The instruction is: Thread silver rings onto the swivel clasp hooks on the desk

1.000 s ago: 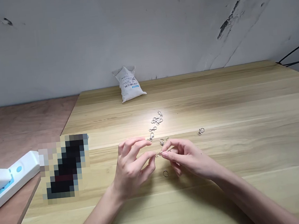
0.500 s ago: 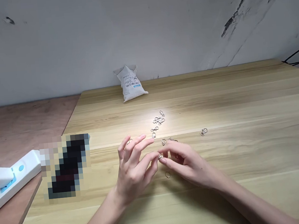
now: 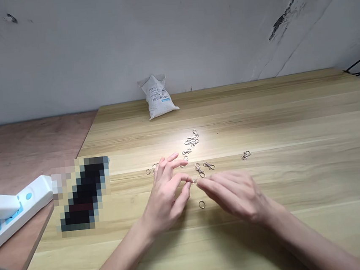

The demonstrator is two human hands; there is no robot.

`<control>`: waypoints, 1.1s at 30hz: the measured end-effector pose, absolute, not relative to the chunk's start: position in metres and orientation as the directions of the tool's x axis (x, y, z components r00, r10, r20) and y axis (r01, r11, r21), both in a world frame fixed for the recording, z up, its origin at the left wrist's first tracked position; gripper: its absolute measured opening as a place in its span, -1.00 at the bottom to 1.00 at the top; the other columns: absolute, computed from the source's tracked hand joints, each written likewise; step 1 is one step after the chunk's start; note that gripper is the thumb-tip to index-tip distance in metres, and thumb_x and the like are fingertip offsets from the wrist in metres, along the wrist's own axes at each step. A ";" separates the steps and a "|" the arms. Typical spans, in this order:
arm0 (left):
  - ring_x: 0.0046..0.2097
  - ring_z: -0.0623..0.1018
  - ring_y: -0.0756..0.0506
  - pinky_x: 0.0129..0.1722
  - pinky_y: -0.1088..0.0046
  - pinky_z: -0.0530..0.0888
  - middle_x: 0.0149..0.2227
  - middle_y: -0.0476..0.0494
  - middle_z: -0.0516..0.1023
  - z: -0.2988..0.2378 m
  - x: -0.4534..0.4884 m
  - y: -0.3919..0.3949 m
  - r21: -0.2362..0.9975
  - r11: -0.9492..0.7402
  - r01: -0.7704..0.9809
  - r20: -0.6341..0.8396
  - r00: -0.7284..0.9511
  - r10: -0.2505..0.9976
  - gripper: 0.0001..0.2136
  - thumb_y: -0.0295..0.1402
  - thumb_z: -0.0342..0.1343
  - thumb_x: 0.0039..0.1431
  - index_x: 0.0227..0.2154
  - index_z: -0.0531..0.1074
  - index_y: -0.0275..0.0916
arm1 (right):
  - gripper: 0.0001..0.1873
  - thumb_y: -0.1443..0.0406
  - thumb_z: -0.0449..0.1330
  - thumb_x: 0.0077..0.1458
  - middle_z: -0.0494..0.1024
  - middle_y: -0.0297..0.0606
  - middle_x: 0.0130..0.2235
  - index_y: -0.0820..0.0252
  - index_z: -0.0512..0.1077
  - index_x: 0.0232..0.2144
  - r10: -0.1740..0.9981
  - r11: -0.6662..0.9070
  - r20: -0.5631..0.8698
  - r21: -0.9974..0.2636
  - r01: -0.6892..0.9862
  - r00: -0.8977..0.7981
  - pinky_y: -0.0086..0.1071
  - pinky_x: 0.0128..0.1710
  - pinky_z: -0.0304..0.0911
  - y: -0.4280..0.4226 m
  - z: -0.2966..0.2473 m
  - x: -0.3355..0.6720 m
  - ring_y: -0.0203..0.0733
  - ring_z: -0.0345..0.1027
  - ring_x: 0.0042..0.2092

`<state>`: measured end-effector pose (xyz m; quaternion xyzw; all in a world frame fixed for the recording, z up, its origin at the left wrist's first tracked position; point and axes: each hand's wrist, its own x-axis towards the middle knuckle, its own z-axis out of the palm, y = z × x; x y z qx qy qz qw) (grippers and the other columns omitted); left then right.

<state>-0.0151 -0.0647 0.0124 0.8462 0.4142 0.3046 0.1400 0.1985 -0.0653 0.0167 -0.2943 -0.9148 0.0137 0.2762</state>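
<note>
My left hand (image 3: 169,191) pinches one end of a small silver swivel clasp (image 3: 194,181) between thumb and index finger, its other fingers spread. Palm down, my right hand (image 3: 232,193) has its fingertips together at the clasp's other end, hiding part of it. Nearer me lies a loose split ring (image 3: 202,205). Just beyond the fingertips are two lobster clasps, one (image 3: 200,170) upright in view and another (image 3: 209,165) slanting. A pile of clasps (image 3: 191,142) sits farther back, and a few rings (image 3: 148,172) lie left of my left fingers, partly covered.
One clasp (image 3: 245,155) lies apart on the right of the wooden tabletop (image 3: 298,174). A white labelled packet (image 3: 159,98) stands near the wall. At left are a pixelated dark object (image 3: 85,195) and a white power strip (image 3: 42,190) on a brownish surface.
My right hand has turned palm down, its thumb now hidden. My left fingers have shifted slightly right, baring rings at left. The view has moved a little, showing a cable at lower left.
</note>
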 end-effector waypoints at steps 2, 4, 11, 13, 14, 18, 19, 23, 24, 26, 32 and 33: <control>0.31 0.18 -0.24 0.26 -0.16 0.15 0.09 -0.23 0.39 0.009 -0.015 -0.064 0.426 -0.670 0.607 0.396 0.541 0.742 -0.88 -0.53 -0.02 0.24 -0.26 0.38 -0.22 | -0.66 0.47 -0.05 0.25 0.57 -0.15 -0.38 0.23 0.49 -0.11 0.464 0.881 0.511 -0.181 0.438 -0.723 -0.28 -0.46 0.23 -0.073 0.021 0.189 -0.15 0.37 -0.39; 0.32 0.18 -0.24 0.28 -0.14 0.12 0.11 -0.23 0.39 0.008 -0.017 -0.061 0.329 -0.723 0.608 0.399 0.604 0.690 -0.85 -0.56 -0.03 0.22 -0.28 0.39 -0.23 | -0.63 0.48 -0.08 0.24 0.59 -0.11 -0.37 0.25 0.51 -0.14 0.427 0.904 0.513 -0.225 0.364 -0.744 -0.25 -0.45 0.26 -0.078 0.024 0.182 -0.11 0.40 -0.37; 0.22 0.33 -0.28 0.18 -0.09 0.26 0.02 -0.20 0.48 0.018 -0.061 -0.030 0.044 -0.620 0.783 0.472 0.530 0.704 -0.91 -0.47 0.11 0.17 -0.40 0.48 -0.19 | -0.81 0.32 0.05 0.27 0.56 -0.26 -0.42 0.16 0.48 -0.30 0.788 0.586 0.458 -0.353 0.729 -0.412 -0.36 -0.46 0.19 -0.031 0.006 0.236 -0.26 0.36 -0.45; 0.19 0.36 -0.28 0.16 -0.06 0.29 -0.01 -0.19 0.51 0.017 -0.074 -0.022 0.026 -0.608 0.794 0.445 0.535 0.718 -0.89 -0.46 0.11 0.17 -0.43 0.49 -0.18 | -0.83 0.28 0.09 0.25 0.55 -0.27 -0.41 0.17 0.47 -0.31 0.832 0.488 0.454 -0.327 0.809 -0.319 -0.37 -0.48 0.15 -0.014 -0.002 0.258 -0.28 0.32 -0.50; 0.17 0.39 -0.27 0.14 -0.04 0.30 -0.04 -0.18 0.53 0.016 -0.078 -0.020 0.036 -0.611 0.791 0.435 0.538 0.722 -0.87 -0.46 0.10 0.17 -0.45 0.49 -0.18 | -0.83 0.27 0.10 0.23 0.54 -0.27 -0.41 0.18 0.47 -0.32 0.845 0.439 0.463 -0.310 0.844 -0.269 -0.37 -0.50 0.13 -0.007 -0.005 0.266 -0.29 0.30 -0.51; 0.04 0.47 -0.24 0.17 -0.09 0.23 -0.14 -0.14 0.57 0.009 -0.078 -0.019 0.096 -0.607 0.789 0.389 0.531 0.752 -0.85 -0.49 0.05 0.17 -0.37 0.50 -0.14 | -0.84 0.26 0.12 0.22 0.53 -0.24 -0.37 0.17 0.49 -0.33 0.854 0.406 0.458 -0.288 0.867 -0.248 -0.36 -0.47 0.13 0.003 -0.015 0.274 -0.22 0.33 -0.40; 0.03 0.48 -0.23 0.18 -0.10 0.20 -0.13 -0.15 0.56 0.008 -0.073 -0.021 0.111 -0.600 0.792 0.381 0.524 0.762 -0.83 -0.49 0.03 0.16 -0.30 0.50 -0.14 | -0.83 0.26 0.12 0.22 0.54 -0.22 -0.33 0.16 0.49 -0.33 0.847 0.420 0.462 -0.281 0.863 -0.262 -0.35 -0.43 0.16 0.003 -0.016 0.272 -0.18 0.34 -0.34; 0.10 0.43 -0.21 0.20 -0.01 0.23 0.01 -0.24 0.49 0.004 -0.036 -0.045 0.232 -0.647 0.726 0.367 0.551 0.749 -0.74 -0.39 -0.02 0.24 -0.04 0.40 -0.19 | -0.83 0.25 0.12 0.21 0.51 -0.15 -0.23 0.14 0.51 -0.30 0.822 0.463 0.490 -0.275 0.843 -0.291 -0.18 -0.18 0.23 0.003 -0.020 0.266 -0.04 0.33 -0.17; 0.16 0.38 -0.23 0.21 -0.01 0.21 0.06 -0.25 0.46 0.002 -0.025 -0.053 0.255 -0.671 0.696 0.356 0.578 0.734 -0.70 -0.30 0.01 0.25 0.02 0.37 -0.20 | -0.83 0.24 0.13 0.21 0.51 -0.14 -0.21 0.14 0.51 -0.28 0.819 0.464 0.501 -0.287 0.838 -0.281 -0.14 -0.14 0.23 0.002 -0.019 0.264 -0.03 0.33 -0.15; 0.27 0.26 -0.30 0.28 -0.07 0.09 0.18 -0.30 0.36 -0.002 -0.007 -0.065 0.255 -0.698 0.669 0.348 0.610 0.712 -0.55 -0.13 0.07 0.21 0.11 0.31 -0.23 | -0.83 0.24 0.13 0.21 0.49 -0.12 -0.18 0.14 0.50 -0.25 0.814 0.477 0.513 -0.324 0.817 -0.272 -0.11 -0.10 0.23 -0.001 -0.017 0.259 -0.02 0.33 -0.12; 0.36 0.10 -0.27 0.30 -0.03 0.10 0.33 -0.27 0.13 -0.008 -0.018 -0.056 0.215 -0.588 0.780 0.255 0.536 0.805 -0.45 -0.17 0.04 0.27 0.27 0.10 -0.16 | -0.82 0.24 0.14 0.22 0.47 -0.12 -0.11 0.15 0.48 -0.16 0.798 0.597 0.389 -0.412 0.688 -0.460 -0.15 -0.09 0.23 -0.015 -0.007 0.241 -0.07 0.32 -0.09; 0.36 0.09 -0.28 0.30 -0.05 0.11 0.34 -0.26 0.13 -0.007 -0.028 -0.050 0.217 -0.567 0.794 0.246 0.518 0.819 -0.44 -0.16 0.05 0.26 0.27 0.09 -0.15 | -0.82 0.24 0.14 0.22 0.48 -0.13 -0.11 0.14 0.48 -0.16 0.789 0.612 0.375 -0.411 0.675 -0.486 -0.15 -0.10 0.22 -0.016 -0.006 0.239 -0.08 0.33 -0.10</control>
